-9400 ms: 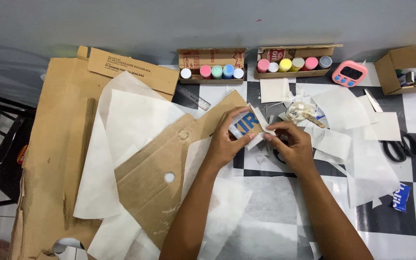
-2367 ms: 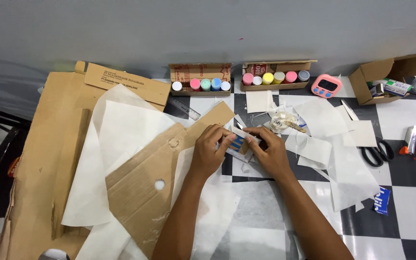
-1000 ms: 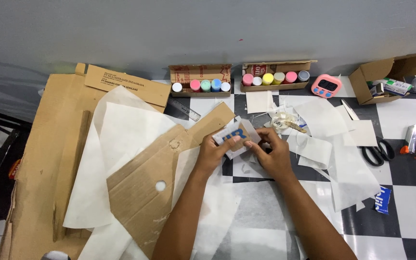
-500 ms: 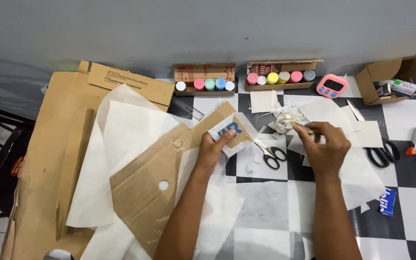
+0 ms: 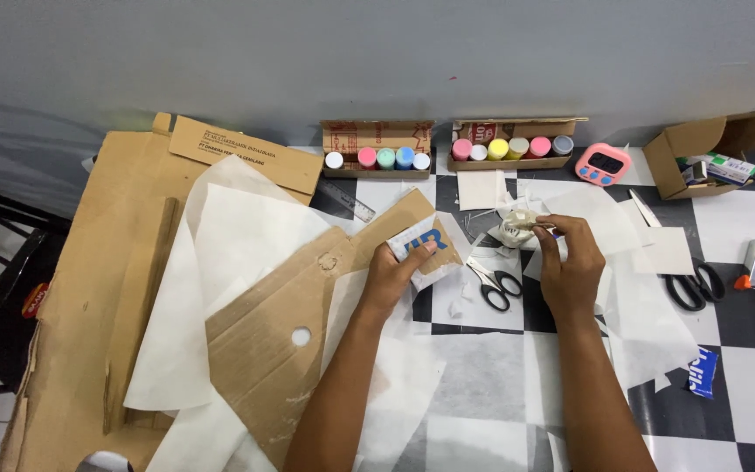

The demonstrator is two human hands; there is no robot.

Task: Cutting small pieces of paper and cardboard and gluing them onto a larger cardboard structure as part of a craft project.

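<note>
Fingers of the left hand [image 5: 395, 275] are clamping a blue-and-white packet [image 5: 421, 253] at centre frame; the right hand [image 5: 570, 262] is pinching crumpled paper [image 5: 517, 227], scissors [image 5: 493, 281] lying between them, packet underside hidden.

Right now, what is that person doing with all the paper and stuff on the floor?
A person sits over a checkered floor covered in white paper sheets and cardboard. The left hand holds a small white packet with blue print in its grip. The right hand reaches to a crumpled clear wrapper and pinches at it. Small scissors lie between the hands, untouched. Two boxes of little paint pots stand by the wall.
</note>
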